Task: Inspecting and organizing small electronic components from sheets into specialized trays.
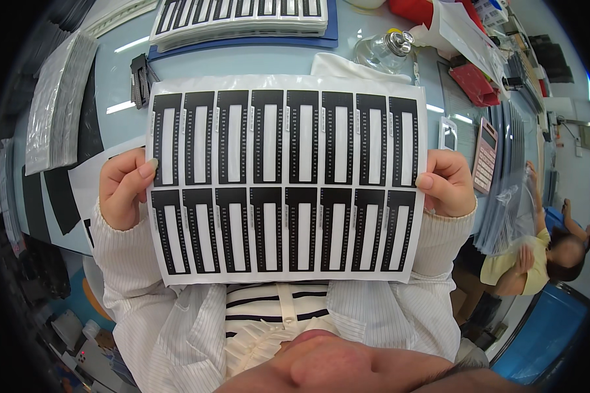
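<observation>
Between my two hands a white sheet (pixel 285 187) is held up in front of me, printed with two rows of black frame-shaped labels, each with a long white window. My left hand (pixel 126 187) pinches its left edge between thumb and fingers. On the opposite edge my right hand (pixel 447 182) grips the sheet the same way, thumb on the printed face. Beyond the sheet, a stack of similar printed sheets (pixel 242 27) lies on a blue folder (pixel 288 43). The sheet hides the part of the table behind it.
A glass dispenser bottle (pixel 381 52) stands beyond the sheet, near a white cloth (pixel 347 67). Plastic-wrapped stacks (pixel 60 105) lie at left, small black strips (pixel 139 80) nearer. At right are a pink calculator (pixel 485 156), a red holder (pixel 473 84) and a co-worker (pixel 531 262).
</observation>
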Demonstrator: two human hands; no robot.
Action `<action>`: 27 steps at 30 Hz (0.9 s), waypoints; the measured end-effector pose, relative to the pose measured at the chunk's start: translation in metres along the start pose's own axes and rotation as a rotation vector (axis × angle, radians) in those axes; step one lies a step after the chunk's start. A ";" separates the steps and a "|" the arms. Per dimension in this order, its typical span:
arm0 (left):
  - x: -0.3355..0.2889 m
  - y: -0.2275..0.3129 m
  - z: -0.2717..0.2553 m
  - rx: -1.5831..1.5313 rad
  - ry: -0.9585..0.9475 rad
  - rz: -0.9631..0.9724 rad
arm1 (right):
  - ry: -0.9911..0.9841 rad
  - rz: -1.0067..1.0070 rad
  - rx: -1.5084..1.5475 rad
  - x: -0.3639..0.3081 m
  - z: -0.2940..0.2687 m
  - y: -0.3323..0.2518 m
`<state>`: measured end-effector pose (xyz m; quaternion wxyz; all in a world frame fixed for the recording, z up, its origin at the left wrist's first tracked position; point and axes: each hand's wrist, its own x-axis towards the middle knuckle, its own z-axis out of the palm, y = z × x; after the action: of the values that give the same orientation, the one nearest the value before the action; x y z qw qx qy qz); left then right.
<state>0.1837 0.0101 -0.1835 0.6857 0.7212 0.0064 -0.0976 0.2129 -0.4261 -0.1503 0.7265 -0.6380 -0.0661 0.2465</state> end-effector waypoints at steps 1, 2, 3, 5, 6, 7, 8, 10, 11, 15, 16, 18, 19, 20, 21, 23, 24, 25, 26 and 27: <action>0.000 0.000 0.000 -0.018 -0.015 0.004 | 0.007 0.001 0.005 0.000 0.000 0.000; 0.000 0.000 0.000 -0.003 -0.007 -0.001 | 0.007 -0.003 0.018 0.000 0.000 0.000; 0.000 0.000 0.000 -0.002 -0.003 -0.003 | 0.018 0.006 0.006 0.000 0.000 0.000; 0.001 -0.001 0.001 0.001 -0.003 -0.003 | 0.027 0.017 -0.004 0.000 0.000 -0.001; 0.001 -0.001 0.001 0.003 -0.006 -0.001 | 0.029 0.018 -0.001 0.000 0.000 -0.001; 0.001 -0.001 0.001 -0.005 -0.017 0.009 | 0.031 0.019 0.001 0.000 0.000 -0.001; 0.001 -0.001 0.001 0.010 -0.005 -0.003 | 0.026 0.019 0.013 -0.001 0.000 -0.001; 0.001 -0.001 0.000 0.011 0.002 -0.005 | 0.025 0.015 0.003 0.000 0.000 -0.001; 0.001 -0.001 0.000 0.024 0.007 -0.012 | 0.013 0.014 0.015 0.000 0.000 -0.001; 0.001 -0.001 0.000 0.042 0.018 -0.024 | -0.001 0.006 -0.010 0.000 -0.002 0.000; 0.001 -0.001 0.000 0.038 0.013 -0.020 | 0.003 0.004 -0.015 0.000 -0.002 0.000; 0.001 -0.001 -0.001 0.042 0.004 -0.023 | 0.008 0.003 -0.020 0.000 -0.002 0.000; 0.001 -0.001 -0.001 0.032 -0.008 -0.011 | 0.006 0.005 -0.020 0.000 -0.002 0.000; 0.001 -0.001 0.000 0.038 -0.007 -0.015 | -0.002 0.004 -0.008 0.000 -0.002 0.000; 0.001 -0.001 0.000 0.038 -0.010 -0.010 | 0.007 0.006 -0.018 0.000 -0.002 0.000; 0.001 0.000 0.001 0.037 -0.011 -0.010 | 0.003 0.004 -0.006 0.000 -0.002 0.000; 0.001 0.001 0.001 0.036 -0.010 -0.015 | 0.003 0.000 -0.016 0.000 -0.002 0.000; 0.000 0.001 0.002 0.028 -0.015 -0.012 | -0.003 -0.004 -0.017 0.001 -0.002 0.000; 0.000 0.002 0.002 0.033 -0.016 -0.019 | -0.022 -0.017 0.003 0.002 -0.002 0.000; 0.000 0.003 0.002 0.032 -0.021 -0.018 | 0.006 0.010 -0.010 0.001 -0.001 -0.001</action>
<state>0.1839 0.0080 -0.1809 0.6733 0.7309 0.0041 -0.1116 0.2146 -0.4269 -0.1500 0.7222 -0.6428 -0.0619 0.2478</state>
